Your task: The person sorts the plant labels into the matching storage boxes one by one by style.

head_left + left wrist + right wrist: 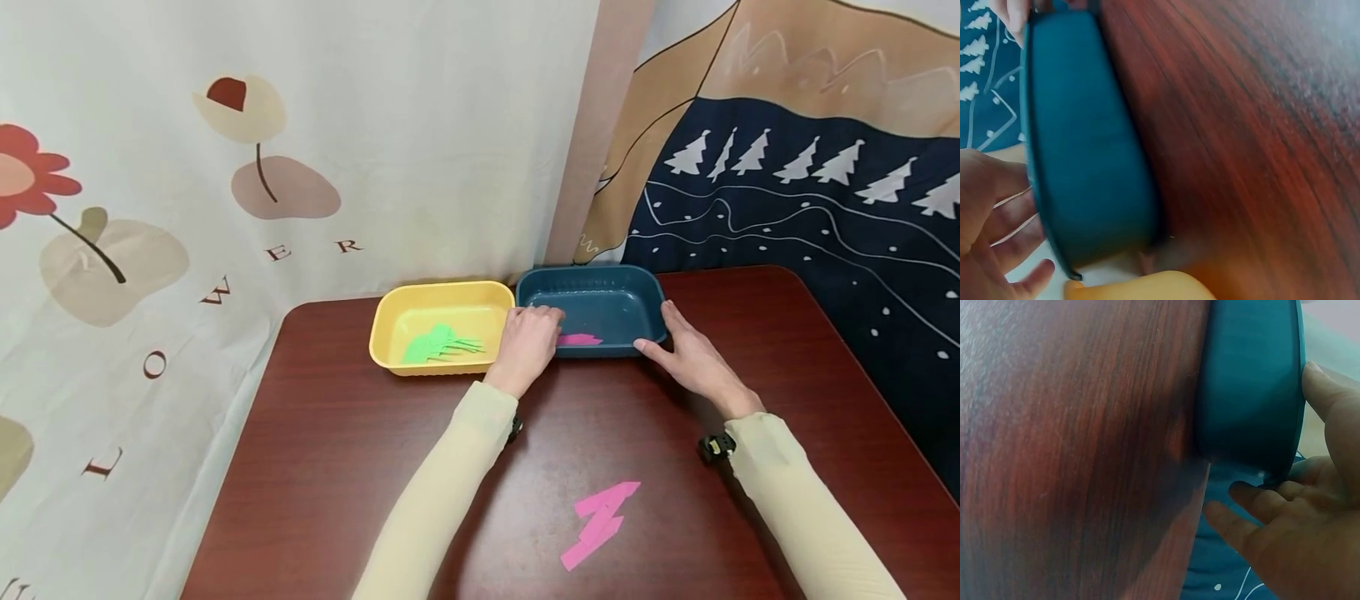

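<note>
A dark blue plastic basin [600, 304] stands at the back of the table between both hands. Over its near left corner is my left hand [528, 337]; in the left wrist view its fingers [1013, 247] are loosely spread and overlap the rim. My right hand [693, 358] holds the right end, thumb against the near rim and fingers around the end wall, as the right wrist view shows. A few pink paper pieces [579, 339] lie inside the basin, partly hidden by the left hand.
A yellow basin [442, 370] with green paper pieces [431, 343] stands directly left of the blue one. Several overlapping pink paper strips [600, 527] lie nearer on the brown table [337, 467]. Printed curtains [450, 150] hang right behind the table.
</note>
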Demonstrator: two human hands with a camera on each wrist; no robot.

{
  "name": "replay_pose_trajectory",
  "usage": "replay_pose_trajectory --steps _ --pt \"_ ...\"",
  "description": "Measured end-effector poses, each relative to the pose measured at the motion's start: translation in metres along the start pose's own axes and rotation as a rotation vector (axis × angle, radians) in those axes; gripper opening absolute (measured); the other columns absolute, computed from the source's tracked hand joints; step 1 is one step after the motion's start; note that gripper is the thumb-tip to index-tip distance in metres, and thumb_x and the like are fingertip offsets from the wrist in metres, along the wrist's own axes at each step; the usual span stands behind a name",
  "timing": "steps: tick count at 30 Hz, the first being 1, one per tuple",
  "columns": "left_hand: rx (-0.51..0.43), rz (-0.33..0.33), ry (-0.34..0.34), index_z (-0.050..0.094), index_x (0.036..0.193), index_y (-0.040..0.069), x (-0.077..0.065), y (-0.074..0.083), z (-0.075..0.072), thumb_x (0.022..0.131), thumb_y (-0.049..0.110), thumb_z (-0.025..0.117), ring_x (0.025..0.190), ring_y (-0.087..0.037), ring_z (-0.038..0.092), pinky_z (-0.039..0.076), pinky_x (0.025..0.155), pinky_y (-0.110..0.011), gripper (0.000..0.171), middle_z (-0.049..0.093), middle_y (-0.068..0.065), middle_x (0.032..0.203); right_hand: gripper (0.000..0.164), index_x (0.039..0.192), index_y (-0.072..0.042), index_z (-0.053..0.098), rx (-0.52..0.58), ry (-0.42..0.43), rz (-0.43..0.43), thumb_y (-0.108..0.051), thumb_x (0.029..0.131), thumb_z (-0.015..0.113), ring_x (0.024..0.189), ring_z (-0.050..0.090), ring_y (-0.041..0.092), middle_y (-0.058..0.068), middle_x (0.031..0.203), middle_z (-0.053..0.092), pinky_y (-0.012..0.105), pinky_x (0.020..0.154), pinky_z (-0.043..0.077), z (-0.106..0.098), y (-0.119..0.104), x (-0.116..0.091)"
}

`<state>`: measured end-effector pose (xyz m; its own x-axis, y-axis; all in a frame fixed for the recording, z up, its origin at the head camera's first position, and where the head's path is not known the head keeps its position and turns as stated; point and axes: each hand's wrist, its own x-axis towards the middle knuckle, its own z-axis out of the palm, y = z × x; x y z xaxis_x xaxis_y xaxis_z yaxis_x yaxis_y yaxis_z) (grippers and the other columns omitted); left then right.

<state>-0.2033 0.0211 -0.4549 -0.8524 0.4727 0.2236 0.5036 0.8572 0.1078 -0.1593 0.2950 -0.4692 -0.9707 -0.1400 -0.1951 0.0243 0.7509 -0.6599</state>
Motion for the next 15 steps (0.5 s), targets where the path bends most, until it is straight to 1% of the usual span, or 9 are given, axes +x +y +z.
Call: replay_pose_trajectory --steps 2,4,6,9,11,15 --pt "-0.03 0.024 0.032 0.076 0.121 0.016 -0.005 0.004 -0.006 0.099 0.024 0.072 0.107 -0.018 0.069 0.048 0.098 -0.04 0.024 0.076 0.0 0.116 0.105 0.164 -0.003 -0.007 -0.005 0.0 -0.003 -0.061 0.101 0.055 0.156 0.002 0.046 0.019 0.172 -0.007 0.066 0.119 0.014 0.0 0.0 0.0" --pt "-0.057 0.061 0.062 0.075 0.122 0.016 -0.011 0.01 -0.013 0.099 0.026 0.072 0.11 -0.018 0.068 0.048 0.1 -0.04 0.025 0.075 0.0 0.118 0.104 0.164 -0.002 -0.006 -0.008 0.0 -0.007 -0.059 0.102 0.055 0.156 0.002 0.046 0.02 0.172 -0.007 0.066 0.119 0.014 -0.001 -0.001 0.0" --pt "-0.074 0.112 0.086 0.075 0.121 0.016 -0.019 0.018 -0.019 0.099 0.028 0.071 0.111 -0.018 0.067 0.048 0.1 -0.039 0.024 0.074 0.001 0.118 0.103 0.164 -0.001 -0.006 -0.011 0.002 -0.011 -0.057 0.102 0.055 0.156 0.003 0.046 0.02 0.172 -0.006 0.066 0.119 0.014 -0.001 -0.001 -0.001" --pt "-0.052 0.202 0.105 0.076 0.118 0.018 -0.036 0.033 -0.024 0.1 0.032 0.071 0.111 -0.016 0.067 0.049 0.098 -0.037 0.024 0.074 0.003 0.117 0.103 0.163 0.0 -0.005 -0.016 0.004 -0.013 -0.056 0.103 0.056 0.156 0.004 0.047 0.021 0.171 -0.006 0.066 0.119 0.015 -0.001 -0.001 -0.001" --pt "-0.022 0.267 0.105 0.076 0.116 0.019 -0.048 0.041 -0.024 0.099 0.034 0.072 0.111 -0.016 0.065 0.05 0.095 -0.036 0.024 0.072 0.003 0.115 0.103 0.163 0.001 -0.005 -0.019 0.005 -0.012 -0.056 0.103 0.056 0.156 0.004 0.047 0.021 0.171 -0.005 0.066 0.119 0.015 0.0 -0.001 0.0" --pt "0.013 0.355 0.074 0.075 0.115 0.02 -0.073 0.048 -0.02 0.097 0.038 0.074 0.112 -0.017 0.061 0.051 0.092 -0.035 0.025 0.068 0.002 0.116 0.101 0.164 0.0 -0.005 -0.018 0.007 -0.007 -0.053 0.103 0.057 0.156 0.004 0.046 0.02 0.171 -0.006 0.066 0.119 0.014 0.001 0.0 0.0"
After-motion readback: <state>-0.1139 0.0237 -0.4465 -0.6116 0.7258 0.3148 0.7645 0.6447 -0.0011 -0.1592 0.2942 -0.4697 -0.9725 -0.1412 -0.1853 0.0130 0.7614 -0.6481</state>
